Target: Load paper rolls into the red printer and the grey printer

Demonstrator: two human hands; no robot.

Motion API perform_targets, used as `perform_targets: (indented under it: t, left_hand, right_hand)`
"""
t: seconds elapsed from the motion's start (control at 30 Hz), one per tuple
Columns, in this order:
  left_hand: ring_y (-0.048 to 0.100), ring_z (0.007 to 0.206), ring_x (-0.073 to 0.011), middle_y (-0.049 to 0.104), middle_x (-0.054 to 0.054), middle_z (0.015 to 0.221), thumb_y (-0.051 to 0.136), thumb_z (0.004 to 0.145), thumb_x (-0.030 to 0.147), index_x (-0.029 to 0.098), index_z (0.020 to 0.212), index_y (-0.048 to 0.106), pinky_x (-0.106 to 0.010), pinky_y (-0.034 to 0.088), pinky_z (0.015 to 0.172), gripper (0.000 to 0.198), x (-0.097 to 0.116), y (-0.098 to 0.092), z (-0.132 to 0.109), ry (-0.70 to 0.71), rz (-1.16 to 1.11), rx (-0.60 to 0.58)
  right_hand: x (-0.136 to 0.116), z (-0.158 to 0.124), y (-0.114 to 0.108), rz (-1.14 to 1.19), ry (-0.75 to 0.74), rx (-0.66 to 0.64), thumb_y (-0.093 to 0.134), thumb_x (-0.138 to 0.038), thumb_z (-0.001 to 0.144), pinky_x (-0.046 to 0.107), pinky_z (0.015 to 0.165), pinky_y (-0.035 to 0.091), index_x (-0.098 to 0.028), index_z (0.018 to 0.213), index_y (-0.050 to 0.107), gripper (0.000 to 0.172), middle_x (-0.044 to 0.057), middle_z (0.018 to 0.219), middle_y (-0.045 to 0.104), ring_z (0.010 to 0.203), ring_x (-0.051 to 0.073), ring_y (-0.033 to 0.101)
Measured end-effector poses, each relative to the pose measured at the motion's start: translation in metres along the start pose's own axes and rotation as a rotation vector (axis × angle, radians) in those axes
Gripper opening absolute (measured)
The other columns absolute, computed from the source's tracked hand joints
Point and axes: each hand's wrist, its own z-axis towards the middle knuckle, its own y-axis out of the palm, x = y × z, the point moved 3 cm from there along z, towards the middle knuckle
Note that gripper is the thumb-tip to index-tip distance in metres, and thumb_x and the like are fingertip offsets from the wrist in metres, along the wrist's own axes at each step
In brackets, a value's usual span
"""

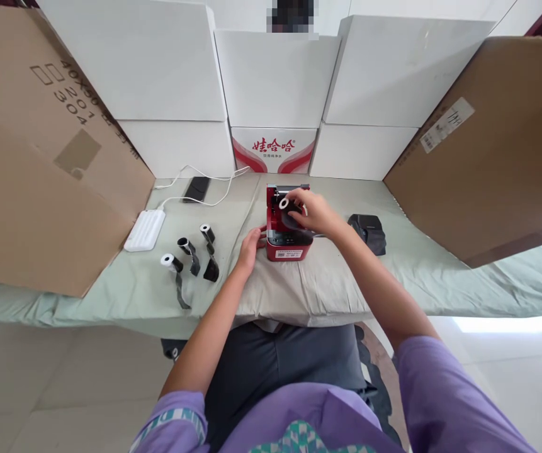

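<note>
Pale floor tiles [520, 384] catch bright light [516, 323] below the draped table [440, 280]

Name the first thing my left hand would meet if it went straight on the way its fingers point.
The red device with the raised lid: your left hand has its fingers right at the device's left side, apparently touching it, though this view makes exact contact hard to judge.

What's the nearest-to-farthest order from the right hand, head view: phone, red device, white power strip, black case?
1. Red device: beneath the right hand.
2. Black case: to the hand's right.
3. Phone: to its left.
4. White power strip: farther left.
</note>
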Motion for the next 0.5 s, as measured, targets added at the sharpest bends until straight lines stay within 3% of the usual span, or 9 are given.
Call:
perform_targets:
  t: [0.1, 0.2, 0.37, 0.5]
  left_hand:
    - [0.072, 0.114, -0.0258, 0.075, -0.011, 0.132, 0.053, 0.096, 0.061, 0.019, 0.128, 0.072, -0.035, 0.058, 0.088, 0.056, -0.001, -0.001, 0.001, 0.001, 0.009, -0.009]
    - [0.071, 0.116, -0.0273, 0.075, -0.011, 0.132, 0.054, 0.095, 0.063, 0.020, 0.126, 0.073, -0.037, 0.058, 0.088, 0.056, 0.001, 0.000, 0.000, -0.009, 0.028, -0.003]
    - [0.069, 0.120, -0.0285, 0.074, -0.012, 0.132, 0.053, 0.093, 0.068, 0.020, 0.125, 0.071, -0.038, 0.059, 0.090, 0.061, 0.005, 0.001, -0.001, -0.032, 0.068, 0.000]
    - [0.070, 0.119, -0.0282, 0.073, -0.013, 0.134, 0.054, 0.092, 0.070, 0.019, 0.129, 0.069, -0.038, 0.058, 0.092, 0.064, 0.005, 0.001, -0.001, -0.033, 0.062, -0.005]
  right_hand:
    - [-0.011, 0.008, 0.018, -0.324, 0.063, -0.249, 0.061, -0.009, 0.090, 0.043, 0.098, 0.052, -0.016, 0.124, 0.068, 0.035, 0.017, 0.123, 0.074, 0.116, 0.033, 0.067]
    - [-0.022, 0.014, 0.030, -0.490, 0.153, -0.422, 0.058, -0.007, 0.092, 0.039, 0.088, 0.053, -0.016, 0.121, 0.070, 0.033, 0.019, 0.120, 0.076, 0.108, 0.034, 0.072]
    - [-0.014, 0.027, 0.045, -0.504, 0.215, -0.480, 0.059, -0.005, 0.091, 0.035, 0.080, 0.052, -0.014, 0.122, 0.069, 0.034, 0.019, 0.121, 0.076, 0.106, 0.033, 0.074]
    - [0.003, 0.029, 0.048, -0.304, 0.227, -0.478, 0.067, 0.000, 0.083, 0.032, 0.080, 0.053, -0.017, 0.101, 0.077, 0.026, 0.013, 0.108, 0.080, 0.097, 0.027, 0.075]
